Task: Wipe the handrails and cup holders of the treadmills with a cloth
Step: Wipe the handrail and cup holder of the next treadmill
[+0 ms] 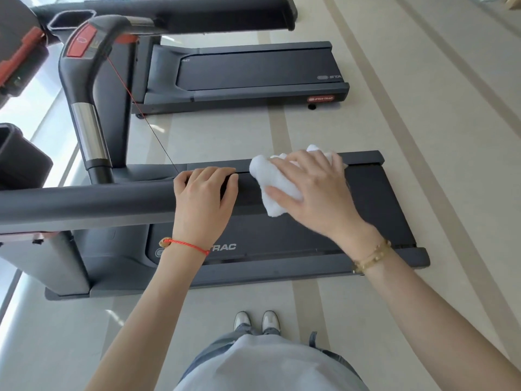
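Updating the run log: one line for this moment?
step: wiping handrail | left hand: grips rail | right hand: presses white cloth near rail end

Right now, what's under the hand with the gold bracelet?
A bunched white cloth lies under the right hand, on the black handrail. The rail's end beneath them is hidden.

Legible markings:

1. Near treadmill (pixel 253 238), motor cover: pale letters "TRAC"; the start of the word is hidden behind the left wrist.
2. Far treadmill (pixel 248 74), right end of the belt surround: a small oval logo followed by "STA", cut off at the edge.
3. Far treadmill, near side rail: red badge (pixel 321 99) with pale lettering, apparently ending "TRAC"; the rest is too small to read
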The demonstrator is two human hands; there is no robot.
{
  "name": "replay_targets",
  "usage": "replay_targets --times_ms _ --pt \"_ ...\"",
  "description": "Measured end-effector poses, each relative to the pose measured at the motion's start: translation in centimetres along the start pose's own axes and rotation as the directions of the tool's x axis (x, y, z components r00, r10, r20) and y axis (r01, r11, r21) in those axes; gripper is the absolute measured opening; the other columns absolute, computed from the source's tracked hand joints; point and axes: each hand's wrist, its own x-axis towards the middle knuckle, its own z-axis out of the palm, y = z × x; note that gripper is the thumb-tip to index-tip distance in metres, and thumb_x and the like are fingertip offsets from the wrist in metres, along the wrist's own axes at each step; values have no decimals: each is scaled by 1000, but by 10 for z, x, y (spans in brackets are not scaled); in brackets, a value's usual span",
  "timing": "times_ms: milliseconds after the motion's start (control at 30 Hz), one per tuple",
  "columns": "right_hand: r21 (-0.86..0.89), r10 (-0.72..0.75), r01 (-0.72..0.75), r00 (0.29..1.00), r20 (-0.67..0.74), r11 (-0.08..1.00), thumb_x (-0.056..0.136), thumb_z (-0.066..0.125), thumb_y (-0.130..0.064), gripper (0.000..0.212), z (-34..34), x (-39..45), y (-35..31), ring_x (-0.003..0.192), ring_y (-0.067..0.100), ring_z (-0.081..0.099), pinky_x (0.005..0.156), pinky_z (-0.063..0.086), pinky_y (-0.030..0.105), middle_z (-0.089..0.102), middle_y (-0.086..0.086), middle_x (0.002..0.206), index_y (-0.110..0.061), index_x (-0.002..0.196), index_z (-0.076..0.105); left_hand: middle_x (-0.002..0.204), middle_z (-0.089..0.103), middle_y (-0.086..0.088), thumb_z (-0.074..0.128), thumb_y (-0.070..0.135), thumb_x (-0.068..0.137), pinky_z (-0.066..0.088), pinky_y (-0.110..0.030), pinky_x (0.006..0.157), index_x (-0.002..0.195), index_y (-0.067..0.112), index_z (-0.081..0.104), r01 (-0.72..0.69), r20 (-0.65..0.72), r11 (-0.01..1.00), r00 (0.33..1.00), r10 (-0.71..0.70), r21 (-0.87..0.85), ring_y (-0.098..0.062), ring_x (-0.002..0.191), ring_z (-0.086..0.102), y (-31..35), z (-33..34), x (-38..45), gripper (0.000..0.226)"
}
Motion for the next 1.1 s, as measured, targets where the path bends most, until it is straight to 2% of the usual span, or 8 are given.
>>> replay_targets --times_ms 67,133,267,367,500,567,867,1100 --pt "-41 -42 39 996 -73 998 95 44 -59 46 2 -12 -1 107 23 55 96 34 46 59 -4 116 -32 129 59 100 72 4 42 31 101 30 -38 99 104 19 71 16 3 1000 1000 -16 0 -23 93 63 -6 -2 0 31" --pt "-48 -38 35 997 -65 998 95 44 -60 46 1 -13 1 108 23 54 96 35 45 60 -5 116 -32 129 59 100 72 4 43 31 101 30 -38 100 104 20 71 23 3 1000 1000 -23 2 -23 94 63 -10 -4 -1 30" --pt "10 178 -178 983 47 984 90 36 -67 48 -4 12 1 93 21 53 82 33 40 62 -9 96 -33 106 67 100 72 4 43 32 101 30 -39 101 105 20 71 22 -3 1000 1000 -22 5 -23 94 62 -15 -7 -2 31" --pt "0 191 -193 972 138 981 85 26 -69 57 1 30 -12 89 22 53 78 32 38 60 -8 88 -30 92 66 98 72 3 43 32 100 30 -39 100 103 19 71 24 -21 1000 1000 -24 7 -23 92 62 -22 -10 -3 31" --pt "65 69 -84 975 212 994 87 21 -71 59 8 40 -37 95 20 52 80 28 38 61 -9 99 -36 105 63 96 72 3 44 28 102 30 -39 100 101 18 71 40 -33 999 999 -39 33 -23 91 62 -39 -17 -5 29" --pt "75 39 -58 971 236 995 89 22 -71 57 11 45 -50 97 20 52 82 31 40 61 -9 103 -36 112 61 96 72 3 47 26 102 30 -39 101 100 18 71 57 -46 997 997 -55 48 -23 92 62 -52 -22 -5 26" --pt "79 -17 -2 970 242 997 91 23 -68 55 38 66 -129 98 20 52 87 38 44 58 -9 104 -37 122 55 96 72 1 49 23 102 29 -39 99 98 16 71 79 -68 993 995 -73 90 -24 97 63 -119 -57 -11 24" --pt "106 0 -31 960 282 994 89 19 -69 60 58 88 -189 100 20 52 90 37 46 58 -10 106 -36 122 56 98 73 3 45 24 101 28 -38 99 101 17 72 54 -72 994 996 -47 97 -22 99 64 -186 -93 -16 28"
